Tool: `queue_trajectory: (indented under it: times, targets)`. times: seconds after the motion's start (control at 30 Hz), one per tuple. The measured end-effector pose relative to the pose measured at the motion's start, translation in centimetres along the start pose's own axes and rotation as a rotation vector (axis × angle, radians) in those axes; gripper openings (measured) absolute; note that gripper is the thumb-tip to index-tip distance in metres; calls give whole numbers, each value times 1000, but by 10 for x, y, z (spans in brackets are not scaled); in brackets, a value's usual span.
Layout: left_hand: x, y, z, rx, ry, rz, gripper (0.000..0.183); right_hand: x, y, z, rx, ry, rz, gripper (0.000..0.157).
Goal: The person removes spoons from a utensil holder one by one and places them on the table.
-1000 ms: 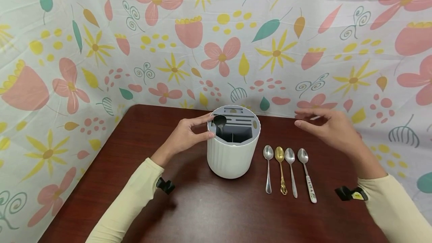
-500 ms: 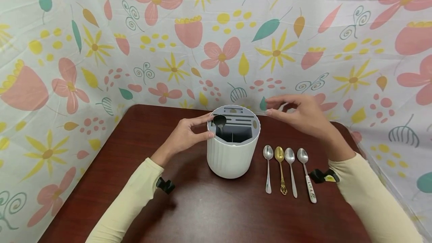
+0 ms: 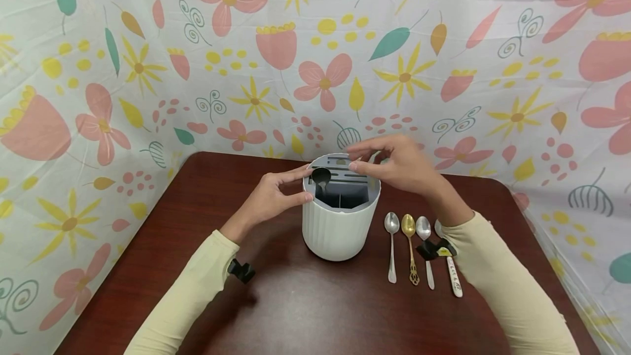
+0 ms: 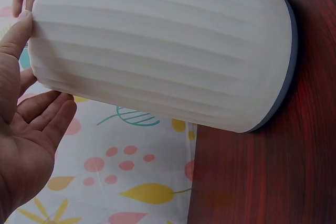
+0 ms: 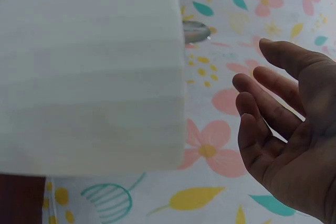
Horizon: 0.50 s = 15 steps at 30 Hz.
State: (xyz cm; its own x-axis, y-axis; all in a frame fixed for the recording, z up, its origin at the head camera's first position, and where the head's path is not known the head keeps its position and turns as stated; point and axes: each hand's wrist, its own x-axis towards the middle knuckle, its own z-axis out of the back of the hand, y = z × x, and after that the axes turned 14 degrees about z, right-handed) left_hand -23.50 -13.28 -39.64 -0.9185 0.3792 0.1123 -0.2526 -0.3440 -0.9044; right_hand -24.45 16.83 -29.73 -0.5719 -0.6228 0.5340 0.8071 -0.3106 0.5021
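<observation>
A white ribbed utensil holder (image 3: pixel 335 234) with a grey slotted top stands on the table. One spoon (image 3: pixel 321 176) is upright in its left front compartment, bowl up, looking dark in the head view and silvery in the right wrist view (image 5: pixel 197 31). My left hand (image 3: pixel 268 199) touches the holder's left side, thumb and index finger extended at the rim; the other fingers lie loose in the left wrist view (image 4: pixel 31 129). Above the back right of the top hovers my right hand (image 3: pixel 399 166), fingers loosely bent and holding nothing, apart from the holder in the right wrist view (image 5: pixel 294 119).
Right of the holder lie several spoons in a row: a silver one (image 3: pixel 391 245), a gold one with an ornate handle (image 3: pixel 411 245), another silver one (image 3: pixel 423 227), and one with a white patterned handle (image 3: pixel 454 277), partly hidden by the right wrist strap. A flowered cloth (image 3: pixel 315 43) hangs behind the table.
My right hand has moved left from beyond the spoons to over the holder's top. The left hand, the holder and the spoons have stayed put.
</observation>
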Motion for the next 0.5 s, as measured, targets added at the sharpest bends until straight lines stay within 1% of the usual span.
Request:
queue_trajectory:
  times: [0.07,0.23,0.5]
  targets:
    - [0,0,0,0,-3,-5,58,2,-1,-5,17,16,-1,28]
    - [1,0,0,-7,-1,-10,58,7,-2,-17,36,20,7,29]
    - [1,1,-1,-16,-2,-3,56,10,-3,-28,43,27,-27,29]
